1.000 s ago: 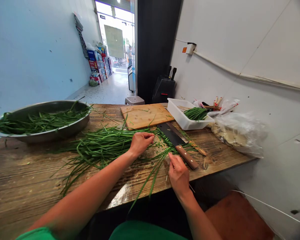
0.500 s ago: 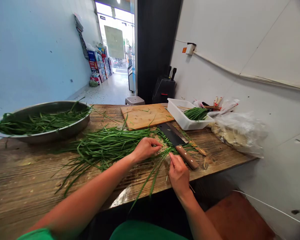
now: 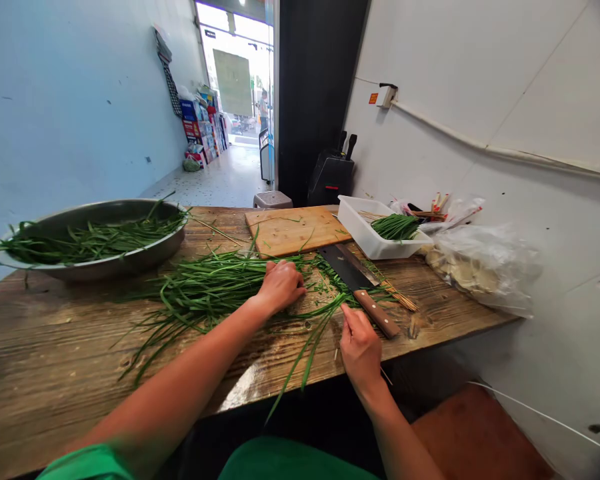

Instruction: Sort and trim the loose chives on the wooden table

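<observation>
A loose heap of long garlic chives [image 3: 215, 287] lies across the wooden table. My left hand [image 3: 281, 287] rests at the heap's right end, fingers curled down onto the stalks, their tips partly hidden. Close to the table's front edge, my right hand [image 3: 360, 343] pinches the ends of a few chives [image 3: 313, 340], whose leaves droop over the edge. A thin stick, apparently a skewer, pokes out below that hand. Just beyond it lies a cleaver [image 3: 357, 287] with a brown wooden handle, on top of short chive pieces.
A metal basin [image 3: 105, 263] of chives stands at the left. Behind lie a cutting board [image 3: 297, 229] and a white plastic tub [image 3: 375, 247] holding bundled chives. Bamboo skewers [image 3: 400, 297] lie beside the cleaver. A clear plastic bag [image 3: 500, 260] with pale contents sits at the right.
My left hand has moved left and away, from beside the right hand to the heap of chives. My right hand stays almost in place, still pinching its few stalks.
</observation>
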Demonstrator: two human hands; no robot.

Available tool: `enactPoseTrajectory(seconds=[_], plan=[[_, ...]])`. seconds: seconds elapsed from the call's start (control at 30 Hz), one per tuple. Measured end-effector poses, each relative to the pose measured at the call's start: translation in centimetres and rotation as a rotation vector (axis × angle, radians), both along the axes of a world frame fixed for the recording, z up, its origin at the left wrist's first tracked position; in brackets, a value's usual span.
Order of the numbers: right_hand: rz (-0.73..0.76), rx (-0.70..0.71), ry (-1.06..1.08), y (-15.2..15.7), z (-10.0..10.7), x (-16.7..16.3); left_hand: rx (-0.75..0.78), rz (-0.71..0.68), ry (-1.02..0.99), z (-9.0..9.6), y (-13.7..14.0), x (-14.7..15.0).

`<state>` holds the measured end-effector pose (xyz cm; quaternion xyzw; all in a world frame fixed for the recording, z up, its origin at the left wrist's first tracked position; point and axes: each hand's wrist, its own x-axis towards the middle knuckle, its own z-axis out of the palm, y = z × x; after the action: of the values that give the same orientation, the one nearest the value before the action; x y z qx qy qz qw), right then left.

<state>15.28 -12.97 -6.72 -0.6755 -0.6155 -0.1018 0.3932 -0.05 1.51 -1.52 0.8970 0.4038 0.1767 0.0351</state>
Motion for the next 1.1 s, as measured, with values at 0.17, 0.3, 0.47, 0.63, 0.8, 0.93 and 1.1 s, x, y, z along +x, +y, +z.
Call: enactPoseTrajectory(seconds=[0.17, 0.3, 0.47, 0.63, 0.8, 0.93, 1.1], plan=[[0.01, -0.031, 0.001, 0.0, 0.0, 0.0, -0.023, 0.034, -0.02, -0.3, -0.6, 1.6], [0.012, -0.03, 0.005, 0.0, -0.1, 0.0, -0.081, 0.044, -0.088, -0.2, -0.8, 2.1], [-0.003, -0.01, -0.007, 0.0, 0.0, 0.0, -0.19, 0.11, -0.303, 0.1, -0.3, 1.7], [0.002, -0.013, -0.003, 0.0, 0.0, -0.1, -0.447, 0.102, -0.582, 0.8, 0.6, 1.1], [0.009, -0.027, -0.003, -0.1, 0.2, -0.1, -0.439, 0.036, -0.564, 1.2, 0.8, 0.9], [0.015, -0.042, 0.002, -0.1, 0.3, -0.1, -0.475, -0.011, -0.58, 0.5, 1.2, 0.9], [0.007, -0.033, -0.012, -0.1, 0.3, -0.2, -0.527, -0.011, -0.649, 0.0, 1.3, 1.0]])
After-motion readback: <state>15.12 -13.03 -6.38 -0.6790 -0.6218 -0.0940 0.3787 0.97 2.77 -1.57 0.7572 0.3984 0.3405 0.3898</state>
